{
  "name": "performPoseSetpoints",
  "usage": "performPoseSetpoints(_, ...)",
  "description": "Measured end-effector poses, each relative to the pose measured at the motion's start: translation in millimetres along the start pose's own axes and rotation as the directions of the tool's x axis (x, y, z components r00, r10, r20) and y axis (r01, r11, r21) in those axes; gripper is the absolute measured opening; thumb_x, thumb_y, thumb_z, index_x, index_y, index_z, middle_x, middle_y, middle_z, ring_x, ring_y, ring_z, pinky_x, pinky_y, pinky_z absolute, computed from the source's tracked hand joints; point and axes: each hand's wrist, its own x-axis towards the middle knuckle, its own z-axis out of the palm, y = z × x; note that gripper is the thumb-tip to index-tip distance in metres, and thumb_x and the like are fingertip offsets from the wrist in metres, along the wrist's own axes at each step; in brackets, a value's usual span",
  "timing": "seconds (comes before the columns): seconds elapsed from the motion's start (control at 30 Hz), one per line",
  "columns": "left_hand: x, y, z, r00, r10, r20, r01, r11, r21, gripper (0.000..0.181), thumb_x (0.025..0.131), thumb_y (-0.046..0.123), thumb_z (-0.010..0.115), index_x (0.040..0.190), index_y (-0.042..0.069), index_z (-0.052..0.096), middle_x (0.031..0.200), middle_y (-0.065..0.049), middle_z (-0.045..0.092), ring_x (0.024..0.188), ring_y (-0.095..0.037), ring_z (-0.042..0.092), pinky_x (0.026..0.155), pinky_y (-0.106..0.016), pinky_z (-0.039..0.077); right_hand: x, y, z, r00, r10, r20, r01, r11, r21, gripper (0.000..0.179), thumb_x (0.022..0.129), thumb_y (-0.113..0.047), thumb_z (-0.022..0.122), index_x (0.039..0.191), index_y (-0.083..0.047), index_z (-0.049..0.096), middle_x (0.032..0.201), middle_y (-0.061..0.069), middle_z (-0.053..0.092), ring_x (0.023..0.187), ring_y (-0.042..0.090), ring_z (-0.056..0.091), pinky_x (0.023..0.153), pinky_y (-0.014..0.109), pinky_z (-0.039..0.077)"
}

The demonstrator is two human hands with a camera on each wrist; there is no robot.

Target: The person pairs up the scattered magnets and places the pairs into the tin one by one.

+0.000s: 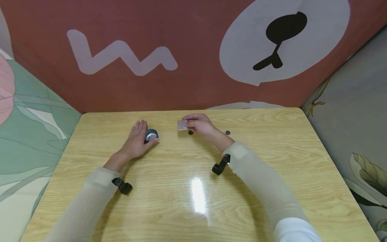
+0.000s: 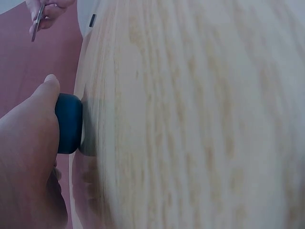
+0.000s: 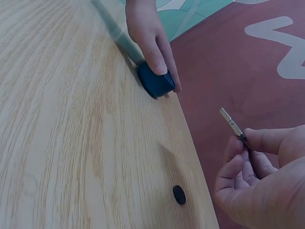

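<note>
A short round object (image 1: 151, 135), dark blue on its side with a shiny silver centre on top, stands near the table's back edge. My left hand (image 1: 136, 140) holds it in the crook between thumb and long fingers; the right wrist view shows the thumb (image 3: 156, 62) against its dark blue side. My right hand (image 1: 201, 125) pinches a small flat silver piece (image 1: 182, 125) with a seam across it, lifted above the tabletop. From the right wrist the piece (image 3: 230, 120) appears edge-on, two thin sections meeting at a joint. Its exact kind I cannot tell.
One black disc (image 1: 190, 132) lies on the wooden table (image 1: 169, 161) just below my right hand. Another black disc (image 1: 228, 132) lies to the right, beside the right wrist. A reddish-brown patterned wall (image 1: 193, 84) rises directly behind the table's back edge.
</note>
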Motion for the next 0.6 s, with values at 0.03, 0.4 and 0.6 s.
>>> performPoseSetpoints(0.03,-0.2,-0.1,0.0,1.0,0.001,-0.001,-0.001,1.0,0.0,0.099,0.103,0.056,0.05,0.158,-0.011,0.004,0.165,-0.032,0.001,0.154,-0.044,-0.005,0.124,-0.054,0.0,1.1,0,2,1.0,-0.002,0.004,0.002,1.0,0.007,0.034,0.1,-0.003,0.061,0.131,0.008,0.064,0.122,0.019,0.062,0.083,0.016,0.054,0.072,0.029,0.042)
performPoseSetpoints(0.4,-1.5,-0.5,-1.1,1.0,-0.013,0.009,0.013,1.0,0.011,0.1,0.102,0.056,0.051,0.158,-0.011,0.003,0.166,-0.031,0.001,0.154,-0.042,-0.005,0.124,-0.053,0.0,5.9,0,24,1.0,-0.013,0.001,0.013,1.0,0.001,0.031,0.099,-0.004,0.063,0.128,0.004,0.067,0.122,0.018,0.064,0.082,0.015,0.056,0.076,0.034,0.043)
performPoseSetpoints(0.6,-2.6,0.3,-1.9,1.0,-0.018,0.01,0.018,1.0,0.008,0.1,0.102,0.056,0.052,0.158,-0.012,0.004,0.165,-0.031,0.001,0.154,-0.043,-0.005,0.124,-0.053,-0.001,8.5,0,34,1.0,-0.028,0.005,0.028,1.0,-0.011,0.031,0.099,-0.004,0.063,0.128,0.005,0.067,0.109,0.013,0.067,0.079,0.015,0.055,0.077,0.038,0.044)
